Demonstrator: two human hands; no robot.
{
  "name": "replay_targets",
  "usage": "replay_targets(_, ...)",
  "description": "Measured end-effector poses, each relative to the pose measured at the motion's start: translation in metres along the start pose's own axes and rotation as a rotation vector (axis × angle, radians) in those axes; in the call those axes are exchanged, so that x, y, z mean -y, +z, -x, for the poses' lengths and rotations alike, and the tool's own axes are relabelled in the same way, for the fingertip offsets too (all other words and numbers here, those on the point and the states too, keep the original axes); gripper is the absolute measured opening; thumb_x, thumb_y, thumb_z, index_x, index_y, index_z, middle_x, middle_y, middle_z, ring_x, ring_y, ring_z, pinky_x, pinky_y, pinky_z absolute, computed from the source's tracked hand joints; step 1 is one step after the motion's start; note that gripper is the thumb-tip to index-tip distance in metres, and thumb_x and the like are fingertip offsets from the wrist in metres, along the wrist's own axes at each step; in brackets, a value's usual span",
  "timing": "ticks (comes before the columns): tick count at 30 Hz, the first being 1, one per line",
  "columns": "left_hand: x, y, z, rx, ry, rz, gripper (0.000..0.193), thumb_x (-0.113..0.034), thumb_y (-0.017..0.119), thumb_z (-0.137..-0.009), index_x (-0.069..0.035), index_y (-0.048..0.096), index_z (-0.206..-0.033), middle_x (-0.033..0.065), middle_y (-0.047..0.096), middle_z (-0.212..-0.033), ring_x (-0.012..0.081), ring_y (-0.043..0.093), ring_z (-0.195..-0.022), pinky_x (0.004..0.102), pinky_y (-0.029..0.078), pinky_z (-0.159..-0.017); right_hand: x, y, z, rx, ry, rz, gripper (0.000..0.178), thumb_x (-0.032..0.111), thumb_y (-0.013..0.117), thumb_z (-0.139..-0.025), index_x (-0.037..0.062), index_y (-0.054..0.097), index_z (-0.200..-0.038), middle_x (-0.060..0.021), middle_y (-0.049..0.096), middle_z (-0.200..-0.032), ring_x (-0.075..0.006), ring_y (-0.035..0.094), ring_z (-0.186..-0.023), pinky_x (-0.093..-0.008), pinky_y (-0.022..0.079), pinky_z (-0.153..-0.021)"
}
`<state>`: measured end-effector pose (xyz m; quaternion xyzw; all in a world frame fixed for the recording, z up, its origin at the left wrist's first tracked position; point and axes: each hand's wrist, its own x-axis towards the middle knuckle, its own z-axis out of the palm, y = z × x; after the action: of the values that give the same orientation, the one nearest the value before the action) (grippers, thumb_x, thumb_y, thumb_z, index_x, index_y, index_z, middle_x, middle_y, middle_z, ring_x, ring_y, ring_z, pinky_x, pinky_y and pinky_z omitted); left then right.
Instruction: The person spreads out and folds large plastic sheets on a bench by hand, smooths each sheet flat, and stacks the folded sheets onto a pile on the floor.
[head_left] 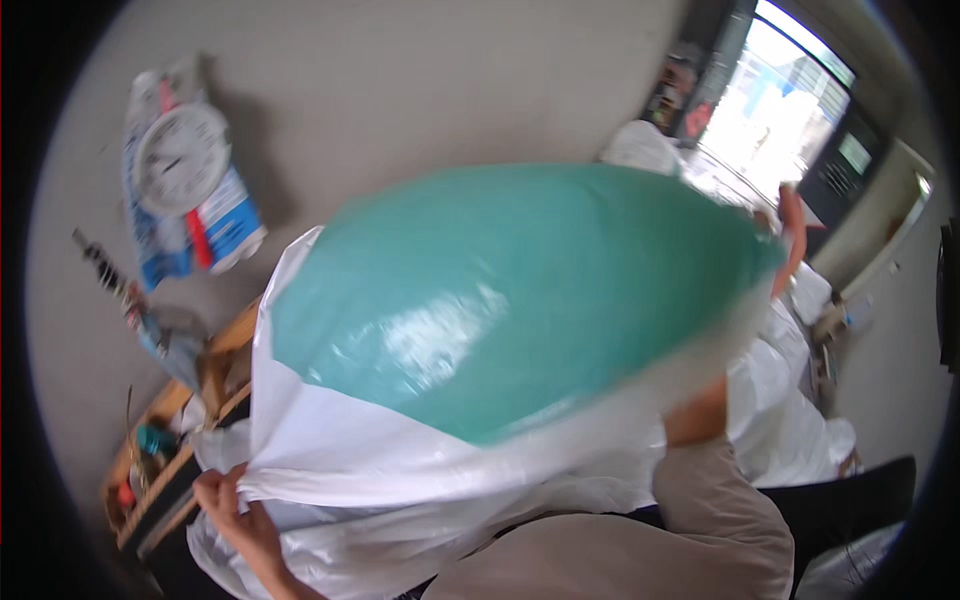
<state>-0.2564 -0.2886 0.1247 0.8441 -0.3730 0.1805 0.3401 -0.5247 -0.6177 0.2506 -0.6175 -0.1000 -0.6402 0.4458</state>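
Observation:
A large, glossy green-and-white plastic bag (520, 290) spreads across the middle, its green face bulging upward. White plastic borders the green on the near and left sides. At the lower left, my left hand (237, 515) is closed on the bag's near left corner. My right hand (791, 238) reaches to the far right end, with its fingers curled at the edge of the plastic; part of it is hidden behind the bag. The right edge of the bag is smeared by motion. Beneath it lies crumpled white plastic (400, 550).
A round white clock (182, 160) hangs on the wall with a blue-and-white packet behind it. A wooden rack (165, 450) with small items stands at the left. More white plastic (770, 400) is heaped at the right. A bright doorway (775, 110) opens at the far right.

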Motion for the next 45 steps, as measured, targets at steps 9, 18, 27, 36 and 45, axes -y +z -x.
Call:
replay_targets(9,0.081,-0.055,0.117,-0.175,-0.642,0.154,0.031,0.008,0.038,-0.071,0.002,0.053,-0.098,0.0104,0.056,-0.08,0.0179,0.053,-0.075,0.0241,0.041,-0.072,-0.016,-0.027,0.162,1.603,1.302,-0.105,0.04,0.021,0.061,-0.081,0.0071,0.054,-0.117,-0.0132,0.06,-0.098,-0.0215,0.059,-0.081,-0.033,0.046,-0.074)
replay_targets(18,0.168,-0.069,0.132,-0.251,-0.591,0.28,0.026,0.008,0.041,-0.076,0.003,0.052,-0.098,0.0064,0.054,-0.09,0.0133,0.05,-0.084,0.0238,0.04,-0.079,-0.145,-0.019,0.159,1.067,-0.117,1.404,0.047,0.041,0.046,-0.087,-0.0002,0.055,-0.108,-0.0215,0.055,-0.106,-0.0361,0.058,-0.086,-0.043,0.048,-0.07)
replay_targets(27,0.166,-0.049,0.12,-0.091,-0.287,-0.22,0.032,-0.005,0.051,-0.084,0.001,0.051,-0.115,0.0212,0.057,-0.101,0.0315,0.057,-0.09,0.0393,0.046,-0.075,-0.187,-0.019,0.135,1.009,0.51,1.194,0.023,0.008,0.05,-0.077,0.004,0.051,-0.1,-0.0131,0.053,-0.104,-0.0286,0.059,-0.084,-0.039,0.05,-0.066)
replay_targets(36,0.049,-0.032,0.086,0.292,-0.53,-0.209,0.065,0.011,0.054,-0.065,-0.006,0.042,-0.127,0.0181,0.046,-0.12,0.0339,0.048,-0.109,0.0369,0.037,-0.094,-0.229,-0.147,0.09,1.181,0.627,1.797,0.017,0.008,0.052,-0.074,0.0031,0.059,-0.089,-0.0178,0.058,-0.095,-0.0315,0.057,-0.087,-0.0429,0.047,-0.07)
replay_targets(45,0.092,-0.024,0.068,0.15,-0.615,-0.278,0.015,-0.012,0.061,-0.073,-0.006,0.06,-0.086,0.0094,0.059,-0.093,0.0299,0.054,-0.092,0.04,0.044,-0.079,-0.119,0.202,0.176,1.763,0.126,0.635,0.036,0.015,0.06,-0.068,0.0014,0.057,-0.101,-0.014,0.053,-0.112,-0.0304,0.049,-0.104,-0.044,0.037,-0.091)
